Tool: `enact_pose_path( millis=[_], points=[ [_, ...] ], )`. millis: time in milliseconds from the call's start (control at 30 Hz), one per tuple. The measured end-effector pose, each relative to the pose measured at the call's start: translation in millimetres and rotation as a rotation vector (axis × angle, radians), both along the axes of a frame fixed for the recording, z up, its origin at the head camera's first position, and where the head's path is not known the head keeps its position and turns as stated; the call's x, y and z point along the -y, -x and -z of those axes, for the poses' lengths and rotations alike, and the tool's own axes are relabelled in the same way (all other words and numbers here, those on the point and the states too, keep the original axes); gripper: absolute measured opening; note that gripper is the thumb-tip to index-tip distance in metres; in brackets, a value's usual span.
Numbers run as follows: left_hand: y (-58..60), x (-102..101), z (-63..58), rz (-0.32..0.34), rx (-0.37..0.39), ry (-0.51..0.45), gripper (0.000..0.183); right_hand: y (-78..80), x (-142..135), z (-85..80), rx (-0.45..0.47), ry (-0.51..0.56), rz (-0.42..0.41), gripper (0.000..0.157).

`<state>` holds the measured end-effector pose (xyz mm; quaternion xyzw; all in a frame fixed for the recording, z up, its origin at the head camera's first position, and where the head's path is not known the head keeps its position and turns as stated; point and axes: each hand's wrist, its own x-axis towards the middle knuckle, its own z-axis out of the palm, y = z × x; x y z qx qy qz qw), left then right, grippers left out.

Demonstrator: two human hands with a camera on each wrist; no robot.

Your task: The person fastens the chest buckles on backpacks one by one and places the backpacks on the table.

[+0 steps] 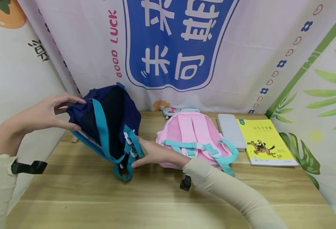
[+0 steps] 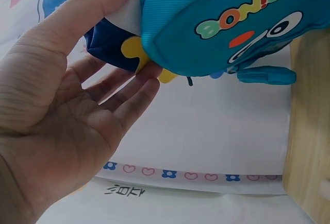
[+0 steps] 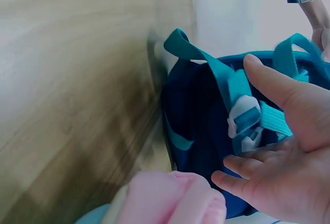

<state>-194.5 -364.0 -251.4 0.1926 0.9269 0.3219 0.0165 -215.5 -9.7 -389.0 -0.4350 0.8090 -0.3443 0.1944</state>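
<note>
Navy backpack [image 1: 113,122] is pinched by the left hand [image 1: 44,112], right hand [image 1: 157,153] spread at its straps [image 1: 100,122].

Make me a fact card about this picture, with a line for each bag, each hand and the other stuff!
Blue bag: tilted, with teal straps
Left hand: holds one end of the blue bag
Right hand: by the blue bag's straps
Pink bag: on the wooden table, straps showing
Beside the pink bag: pale case, then yellow book
</note>
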Motion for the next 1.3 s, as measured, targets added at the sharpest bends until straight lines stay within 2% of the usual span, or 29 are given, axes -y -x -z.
enact_pose_path(
  millis=[133, 533, 833, 1100, 1300],
  points=[
    [-0.2, 5, 2.6, -0.005, 0.0, 0.001, 0.074, -2.5, 3, 1.1, -0.009, -0.001, 0.032, 0.11],
    [-7.9, 18, 12.6, -0.074, 0.033, 0.07, 0.075, -2.4, 4, 7.1, -0.006, 0.029, 0.074, 0.108],
    [-12.3, 24, 20.0, -0.076, 0.043, 0.08, 0.073, -2.0, 3, 8.0, -0.011, 0.041, 0.08, 0.106],
    [-11.0, 24, 32.6, -0.09, 0.104, 0.118, 0.074, -3.9, 0, 6.4, -0.027, -0.014, 0.085, 0.101],
    [-5.9, 25, 44.2, -0.07, 0.128, 0.082, 0.078, -4.2, -2, 11.2, -0.059, -0.047, 0.091, 0.1]
  ],
)
